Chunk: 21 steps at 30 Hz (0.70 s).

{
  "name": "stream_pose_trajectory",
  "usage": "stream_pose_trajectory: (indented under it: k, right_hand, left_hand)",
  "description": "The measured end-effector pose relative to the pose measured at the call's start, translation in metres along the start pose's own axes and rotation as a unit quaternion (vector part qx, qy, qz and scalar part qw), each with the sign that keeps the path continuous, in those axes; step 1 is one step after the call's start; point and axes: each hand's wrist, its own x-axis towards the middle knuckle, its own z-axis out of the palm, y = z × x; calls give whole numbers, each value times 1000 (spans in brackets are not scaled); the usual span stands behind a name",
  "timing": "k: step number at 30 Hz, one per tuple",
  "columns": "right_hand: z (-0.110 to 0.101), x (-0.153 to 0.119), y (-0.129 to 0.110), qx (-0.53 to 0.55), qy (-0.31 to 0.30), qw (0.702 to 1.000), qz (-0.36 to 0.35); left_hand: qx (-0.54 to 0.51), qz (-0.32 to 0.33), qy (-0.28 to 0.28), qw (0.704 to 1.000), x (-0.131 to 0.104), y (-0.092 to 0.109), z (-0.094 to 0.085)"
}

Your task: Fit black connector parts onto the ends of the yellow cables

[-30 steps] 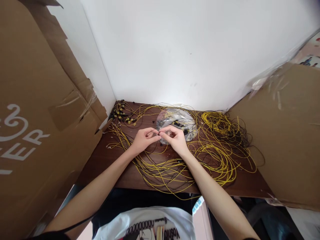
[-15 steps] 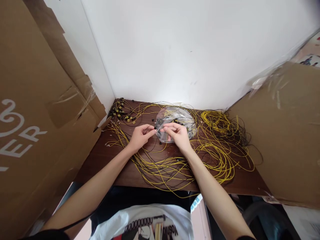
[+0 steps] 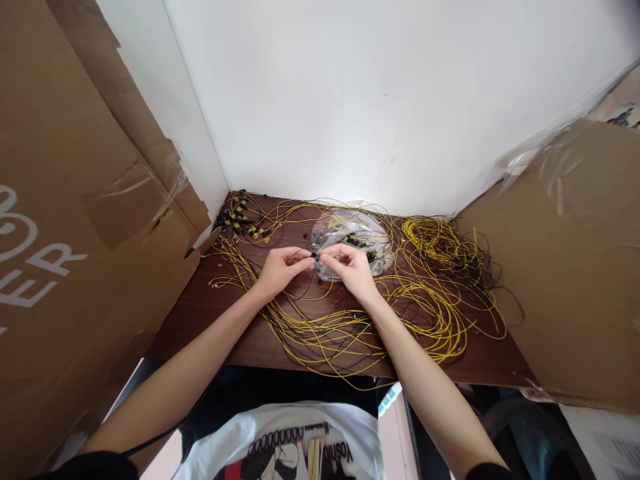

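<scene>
Over the middle of the brown table, my left hand and my right hand meet fingertip to fingertip. Each is closed in a pinch. A small black piece shows between the fingertips, and a thin dark wire runs at the left fingers; which hand grips which is too small to tell. Just behind and under my right hand lies a clear plastic bag with small dark and yellow parts in it. Long yellow and black wires pass below both hands.
Black connectors with yellow tags lie at the table's back left corner. Coiled yellow wires spread over the right side. Cardboard stands at the left and right, and a white wall rises behind.
My right fingers have drawn together at the black piece, nearer my left fingertips. The view has shifted slightly.
</scene>
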Motion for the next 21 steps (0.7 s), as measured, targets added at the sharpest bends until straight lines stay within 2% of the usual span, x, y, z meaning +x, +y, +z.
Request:
stream_pose_trajectory:
  k: [9,21]
  right_hand:
    - [1,-4,-2,-204,14,974,-100]
    - [-2,-5,-6,-243,29,965,-97]
  left_hand:
    - [4,10,-28,1000,-1,2,1]
    - [66,30,-16,997,-1,0,1]
